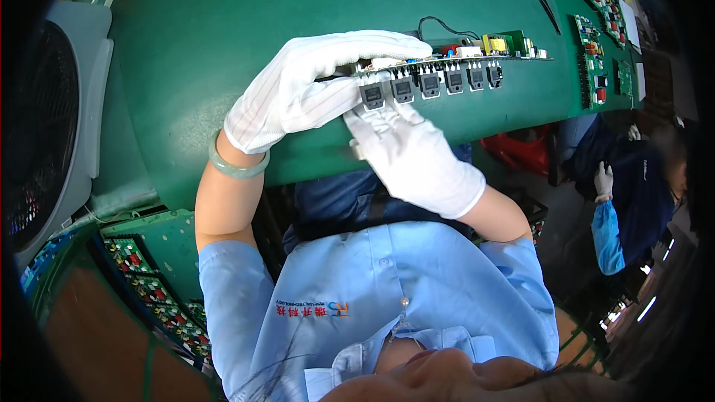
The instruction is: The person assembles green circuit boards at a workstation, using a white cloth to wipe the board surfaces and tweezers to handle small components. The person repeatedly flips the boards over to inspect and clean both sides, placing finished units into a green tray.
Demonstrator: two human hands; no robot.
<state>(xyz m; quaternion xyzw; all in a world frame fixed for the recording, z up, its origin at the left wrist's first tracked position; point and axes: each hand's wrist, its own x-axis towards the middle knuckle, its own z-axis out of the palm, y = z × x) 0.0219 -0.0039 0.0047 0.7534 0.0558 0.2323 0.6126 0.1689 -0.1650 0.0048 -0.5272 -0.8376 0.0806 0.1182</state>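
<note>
A circuit board (447, 61) is held edge-on above the green table mat (246, 0). Its upper side carries a yellow part, a black wire and other small components. A row of several black transistors (430, 85) hangs by metal legs from its lower side. My left hand (298, 89), in a white glove, is closed around the board's left end, thumb below and fingers above. My right hand (417, 156), also gloved, is just below the leftmost transistors. Its fingers are bent together and seem to touch them; anything between the fingertips is hidden.
A large grey fan (100, 104) stands at the left. More circuit boards (590, 59) lie at the table's right end, and others sit in a green rack (175, 242) at lower left. A co-worker in dark clothing (625, 193) is at right, near a red stool (521, 152).
</note>
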